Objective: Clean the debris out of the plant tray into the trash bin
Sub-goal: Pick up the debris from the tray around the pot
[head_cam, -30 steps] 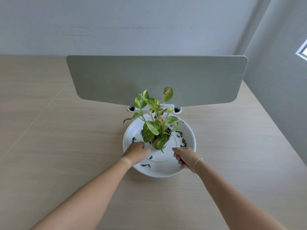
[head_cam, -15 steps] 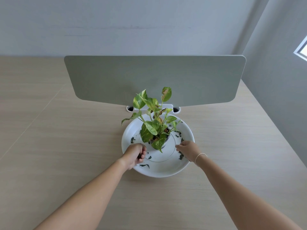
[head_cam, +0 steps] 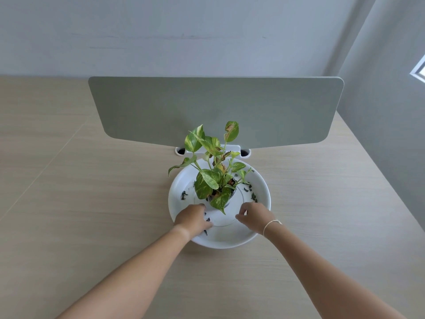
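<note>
A round white plant tray (head_cam: 230,244) sits on the wooden desk, with a small potted green plant (head_cam: 213,180) standing in its middle. Dark green debris (head_cam: 184,195) lies scattered on the tray floor, with more bits at the right (head_cam: 250,189). My left hand (head_cam: 192,218) rests inside the tray's near left part, fingers curled onto dark bits at its fingertips. My right hand (head_cam: 254,215) hovers over the near right part with thumb and fingers drawn together; whatever lies under them is hidden. No trash bin is in view.
A grey-green divider panel (head_cam: 216,107) stands upright just behind the tray, fixed by a white bracket with cable holes (head_cam: 245,153). The desk's right edge (head_cam: 377,171) runs along a grey wall. Bare wood surrounds the tray.
My left hand has closed in over debris at the tray's near left. My right hand slid left and inward from the right-side debris toward the pot.
</note>
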Demonstrator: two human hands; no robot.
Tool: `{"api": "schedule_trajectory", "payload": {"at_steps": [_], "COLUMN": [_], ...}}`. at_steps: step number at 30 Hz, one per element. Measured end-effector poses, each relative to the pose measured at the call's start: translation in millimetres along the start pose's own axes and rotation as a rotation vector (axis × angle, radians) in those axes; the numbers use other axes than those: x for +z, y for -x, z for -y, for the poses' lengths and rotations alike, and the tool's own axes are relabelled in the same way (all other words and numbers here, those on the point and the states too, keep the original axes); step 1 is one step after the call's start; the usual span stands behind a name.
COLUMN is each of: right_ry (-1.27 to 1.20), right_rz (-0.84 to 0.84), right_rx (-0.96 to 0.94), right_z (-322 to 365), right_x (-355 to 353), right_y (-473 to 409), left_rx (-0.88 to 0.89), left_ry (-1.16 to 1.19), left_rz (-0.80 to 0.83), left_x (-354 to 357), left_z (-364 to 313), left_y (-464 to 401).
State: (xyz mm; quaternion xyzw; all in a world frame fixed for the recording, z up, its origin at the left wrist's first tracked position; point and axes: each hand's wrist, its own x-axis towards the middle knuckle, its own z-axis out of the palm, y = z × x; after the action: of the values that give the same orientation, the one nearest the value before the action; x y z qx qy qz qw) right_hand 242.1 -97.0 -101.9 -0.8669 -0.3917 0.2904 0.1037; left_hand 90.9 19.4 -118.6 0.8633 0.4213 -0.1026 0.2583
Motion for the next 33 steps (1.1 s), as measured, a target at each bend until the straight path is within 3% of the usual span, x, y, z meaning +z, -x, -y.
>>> {"api": "schedule_trajectory", "payload": {"at_steps": [10, 25, 30, 33], "right_ry": [0.285, 0.513, 0.587, 0.623], "right_rz": [-0.082, -0.084, -0.085, -0.078], "right_rx": [-0.032, -0.029, -0.073, -0.09], "right_z": [-11, -14, -14, -12], "right_x": [-6, -2, 1, 1], "right_y": [-3, -13, -13, -11], "left_rx": [-0.019, 0.015, 0.043, 0.013], "left_ry": [0.022, 0.02, 0.126, 0.315], "left_rz": [-0.049, -0.126, -0.042, -0.006], "left_x": [6, 18, 15, 9], "left_z": [0, -4, 1, 2], "left_y": [-2, -1, -2, -3]}}
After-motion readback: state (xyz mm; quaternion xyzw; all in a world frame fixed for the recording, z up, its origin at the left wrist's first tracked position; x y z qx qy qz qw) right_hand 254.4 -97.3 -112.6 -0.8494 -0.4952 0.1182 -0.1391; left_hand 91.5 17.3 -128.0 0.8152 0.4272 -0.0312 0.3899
